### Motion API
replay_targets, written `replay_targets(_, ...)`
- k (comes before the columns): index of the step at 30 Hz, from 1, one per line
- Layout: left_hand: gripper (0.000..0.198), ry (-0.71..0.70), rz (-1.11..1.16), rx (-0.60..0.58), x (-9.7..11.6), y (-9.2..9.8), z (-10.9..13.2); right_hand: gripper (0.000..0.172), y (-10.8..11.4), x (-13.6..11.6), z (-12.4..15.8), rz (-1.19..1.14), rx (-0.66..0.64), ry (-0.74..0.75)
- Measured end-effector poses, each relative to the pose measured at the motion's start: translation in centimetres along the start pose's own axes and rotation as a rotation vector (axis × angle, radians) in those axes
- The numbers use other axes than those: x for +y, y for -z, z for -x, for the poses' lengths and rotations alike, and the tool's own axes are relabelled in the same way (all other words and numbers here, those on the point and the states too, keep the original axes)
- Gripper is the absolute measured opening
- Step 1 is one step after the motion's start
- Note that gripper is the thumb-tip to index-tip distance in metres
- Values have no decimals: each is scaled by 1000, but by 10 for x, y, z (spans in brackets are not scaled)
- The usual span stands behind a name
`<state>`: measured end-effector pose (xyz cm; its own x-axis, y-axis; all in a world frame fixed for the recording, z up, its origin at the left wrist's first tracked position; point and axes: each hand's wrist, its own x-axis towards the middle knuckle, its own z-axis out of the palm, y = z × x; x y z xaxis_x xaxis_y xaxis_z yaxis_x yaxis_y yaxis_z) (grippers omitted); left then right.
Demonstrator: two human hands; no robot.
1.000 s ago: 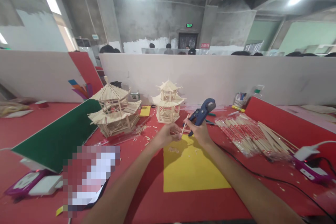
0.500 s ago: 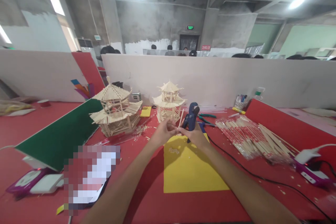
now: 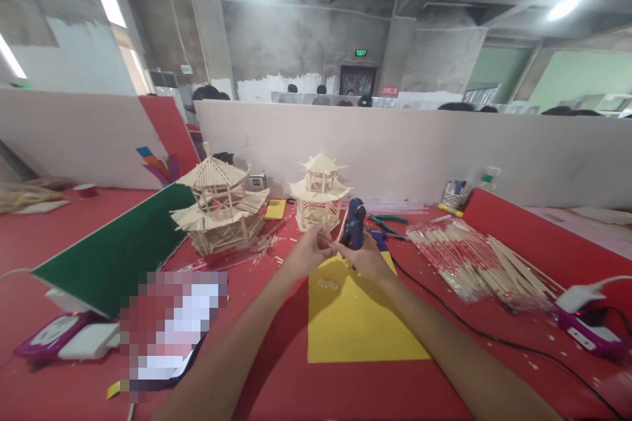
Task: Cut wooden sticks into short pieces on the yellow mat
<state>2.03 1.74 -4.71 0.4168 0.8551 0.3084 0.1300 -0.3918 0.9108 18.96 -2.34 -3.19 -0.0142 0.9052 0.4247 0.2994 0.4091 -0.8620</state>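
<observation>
My left hand (image 3: 307, 253) is closed in a pinch, its fingertips meeting those of my right hand. A thin pale wooden stick (image 3: 342, 226) stands up at the fingertips, its lower end hidden; it appears to be in the left pinch. Closed around a dark blue glue gun (image 3: 354, 223) is my right hand (image 3: 366, 255), just above the far edge of a yellow sheet (image 3: 360, 322). Small pale bits (image 3: 326, 283) lie on that sheet. Right behind the hands stands a small stick pagoda (image 3: 320, 194). A larger stick pagoda (image 3: 217, 207) is to its left.
Bagged wooden sticks (image 3: 459, 260) lie at right, near green-handled pliers (image 3: 390, 218). A black cord (image 3: 469, 323) crosses the red table. At left are a green board (image 3: 113, 250) and a purple power strip (image 3: 54, 335). A pale partition (image 3: 395, 151) runs along the back.
The glue gun has tilted and shifted slightly left and down, closer to the stick. Both hands stay together at nearly the same place. The camera view has moved a little.
</observation>
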Motion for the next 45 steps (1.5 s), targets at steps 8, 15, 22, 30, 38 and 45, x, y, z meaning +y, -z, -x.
replay_targets(8,21,-98,116,-17,11,-5,0,27,0,12,-11,-402,142,-185)
replay_targets(15,13,-287,-143,61,22,-1,7,32,-4,-2,-8,-658,185,-291)
replay_targets(22,15,-425,-289,162,21,2,8,31,-5,-6,-6,-685,184,-273)
replay_targets(30,13,-349,-232,151,17,1,5,26,-9,5,-9,-605,222,-180)
replay_targets(38,22,-281,-255,86,18,2,6,27,-9,10,-10,-536,261,-176)
replay_targets(45,36,-195,-243,23,29,1,8,28,-7,10,-9,-426,265,-173)
